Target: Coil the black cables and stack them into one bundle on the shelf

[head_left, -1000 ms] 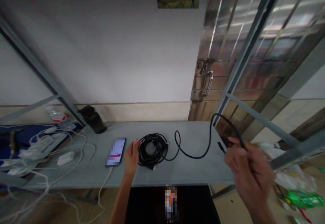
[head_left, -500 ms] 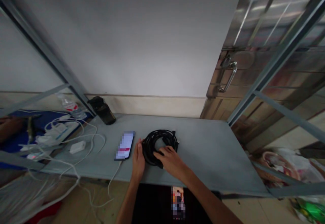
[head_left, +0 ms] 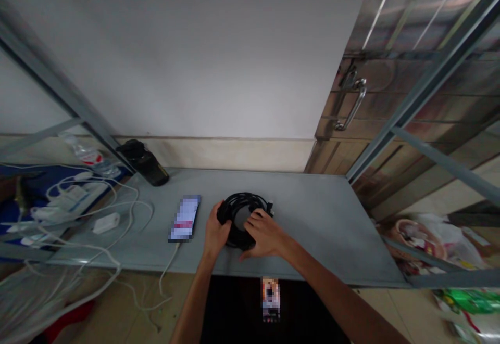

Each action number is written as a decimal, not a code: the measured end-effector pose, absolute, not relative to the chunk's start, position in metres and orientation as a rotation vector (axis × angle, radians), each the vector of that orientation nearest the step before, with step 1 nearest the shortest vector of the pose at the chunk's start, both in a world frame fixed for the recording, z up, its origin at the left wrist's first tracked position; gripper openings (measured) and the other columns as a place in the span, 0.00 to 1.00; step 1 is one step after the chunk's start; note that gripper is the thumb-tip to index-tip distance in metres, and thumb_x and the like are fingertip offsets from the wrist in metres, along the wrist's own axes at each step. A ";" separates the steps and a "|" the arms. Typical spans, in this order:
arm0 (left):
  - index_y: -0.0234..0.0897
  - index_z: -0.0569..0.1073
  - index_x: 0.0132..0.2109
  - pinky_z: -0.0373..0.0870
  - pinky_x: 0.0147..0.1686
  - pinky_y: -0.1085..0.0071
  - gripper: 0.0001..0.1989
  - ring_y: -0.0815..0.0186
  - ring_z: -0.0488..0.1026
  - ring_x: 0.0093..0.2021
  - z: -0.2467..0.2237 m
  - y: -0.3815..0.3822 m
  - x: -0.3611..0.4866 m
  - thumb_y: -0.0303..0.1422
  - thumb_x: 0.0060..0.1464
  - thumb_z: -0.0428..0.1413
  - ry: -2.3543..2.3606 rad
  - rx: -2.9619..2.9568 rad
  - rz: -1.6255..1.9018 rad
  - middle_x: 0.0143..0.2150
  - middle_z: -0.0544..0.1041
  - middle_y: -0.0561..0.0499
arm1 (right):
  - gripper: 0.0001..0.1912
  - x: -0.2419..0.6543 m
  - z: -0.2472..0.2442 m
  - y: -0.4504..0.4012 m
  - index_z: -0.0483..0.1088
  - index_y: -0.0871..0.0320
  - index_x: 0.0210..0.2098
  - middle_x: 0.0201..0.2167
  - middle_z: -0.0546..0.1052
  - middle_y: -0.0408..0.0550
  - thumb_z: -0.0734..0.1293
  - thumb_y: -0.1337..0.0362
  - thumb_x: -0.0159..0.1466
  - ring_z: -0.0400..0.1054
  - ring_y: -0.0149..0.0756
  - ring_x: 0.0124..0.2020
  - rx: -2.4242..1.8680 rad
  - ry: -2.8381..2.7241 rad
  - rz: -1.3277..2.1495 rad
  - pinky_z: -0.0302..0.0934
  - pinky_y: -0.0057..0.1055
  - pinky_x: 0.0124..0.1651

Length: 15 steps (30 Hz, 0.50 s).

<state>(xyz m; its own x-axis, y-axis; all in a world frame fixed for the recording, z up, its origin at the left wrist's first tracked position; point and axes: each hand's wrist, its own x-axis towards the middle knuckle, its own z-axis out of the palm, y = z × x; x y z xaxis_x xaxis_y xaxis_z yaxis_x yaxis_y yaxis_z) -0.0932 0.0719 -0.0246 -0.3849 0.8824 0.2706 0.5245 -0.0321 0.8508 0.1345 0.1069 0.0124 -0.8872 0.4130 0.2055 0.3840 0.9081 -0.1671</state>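
Observation:
A coiled black cable point(head_left: 245, 196) lies on the grey table point(head_left: 312, 219), with a plug end showing at the coil's right side. My left hand point(head_left: 217, 229) grips the left side of the coil, its thumb over the inner edge and the fingers round the outside. My right hand point(head_left: 265, 233) is closed on the right and lower side, fingers reaching into the ring and thumb low at the front. Part of the coil is hidden under both hands. To the left of it lies a phone point(head_left: 185, 219) with a lit screen and a white charging cable point(head_left: 167, 271).
A black bottle point(head_left: 144, 163) stands at the back left. White cables, a white adapter point(head_left: 106, 223) and a clear water bottle point(head_left: 94, 157) lie further left. Metal posts frame both table ends. A door handle point(head_left: 353, 105) is at the right, above bags and a basket point(head_left: 417, 237).
My left thumb has come over the coil, so the left hand now grips it. The right hand has shifted round the coil's right side, its thumb now low. The view has moved slightly.

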 end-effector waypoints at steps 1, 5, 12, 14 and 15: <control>0.37 0.74 0.67 0.68 0.74 0.44 0.35 0.47 0.77 0.68 -0.020 0.074 -0.090 0.24 0.49 0.57 1.862 1.481 1.397 0.65 0.80 0.40 | 0.47 0.138 0.016 0.107 0.77 0.65 0.53 0.48 0.81 0.59 0.73 0.25 0.61 0.74 0.53 0.53 -0.607 -2.859 0.170 0.59 0.50 0.71; 0.40 0.73 0.69 0.66 0.76 0.48 0.36 0.51 0.74 0.71 -0.011 0.081 -0.064 0.24 0.52 0.56 1.716 1.507 1.464 0.69 0.78 0.43 | 0.35 0.157 0.022 0.101 0.76 0.65 0.59 0.52 0.81 0.62 0.78 0.44 0.66 0.74 0.54 0.57 -0.679 -2.933 0.123 0.61 0.49 0.69; 0.34 0.68 0.73 0.62 0.77 0.40 0.40 0.44 0.72 0.72 -0.031 0.093 -0.021 0.30 0.54 0.64 1.742 1.441 1.293 0.70 0.76 0.35 | 0.28 0.203 0.025 0.095 0.80 0.59 0.52 0.58 0.76 0.60 0.81 0.45 0.63 0.68 0.56 0.65 -0.840 -2.802 0.225 0.52 0.58 0.77; 0.34 0.68 0.73 0.60 0.78 0.42 0.41 0.45 0.70 0.74 -0.032 0.094 -0.014 0.26 0.52 0.62 1.744 1.471 1.317 0.72 0.74 0.35 | 0.40 0.216 0.024 0.097 0.79 0.56 0.57 0.68 0.70 0.62 0.82 0.35 0.58 0.60 0.60 0.72 -0.929 -2.624 0.315 0.49 0.60 0.79; 0.34 0.69 0.73 0.59 0.79 0.43 0.41 0.46 0.70 0.75 -0.030 0.094 -0.011 0.24 0.52 0.60 1.744 1.480 1.341 0.72 0.74 0.35 | 0.49 0.222 0.021 0.098 0.77 0.56 0.63 0.73 0.64 0.64 0.81 0.30 0.54 0.55 0.62 0.76 -0.999 -2.533 0.362 0.48 0.60 0.80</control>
